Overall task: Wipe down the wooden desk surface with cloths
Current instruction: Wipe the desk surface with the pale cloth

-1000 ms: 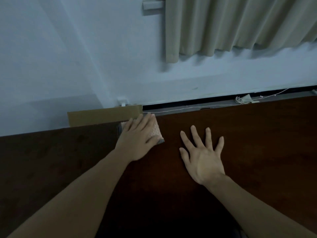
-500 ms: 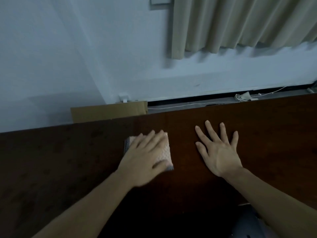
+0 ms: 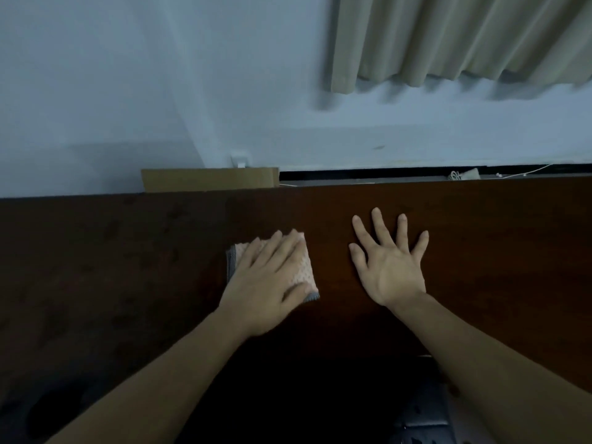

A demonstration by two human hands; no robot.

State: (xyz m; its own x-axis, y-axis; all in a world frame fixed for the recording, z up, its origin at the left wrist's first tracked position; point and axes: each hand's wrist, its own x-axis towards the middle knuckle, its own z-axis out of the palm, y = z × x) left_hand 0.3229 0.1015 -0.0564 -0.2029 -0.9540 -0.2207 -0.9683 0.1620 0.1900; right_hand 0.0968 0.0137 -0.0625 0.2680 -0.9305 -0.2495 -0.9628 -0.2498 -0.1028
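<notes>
A dark wooden desk (image 3: 480, 238) fills the lower half of the head view. My left hand (image 3: 267, 283) lies flat, fingers straight, pressing a folded pink cloth with a grey edge (image 3: 304, 270) onto the desk's middle. Most of the cloth is hidden under the palm. My right hand (image 3: 389, 267) rests flat on the bare wood to the cloth's right, fingers spread, holding nothing.
A cardboard piece (image 3: 208, 179) stands behind the desk's far edge at the left. A white wall and a beige curtain (image 3: 464, 40) rise behind. A white cable (image 3: 464, 175) lies in the gap at the far right. A dark seat (image 3: 426, 418) shows below the near edge.
My left hand has slid the cloth from the desk's far edge toward me. My right hand has shifted a little to the right and stays flat on the wood.
</notes>
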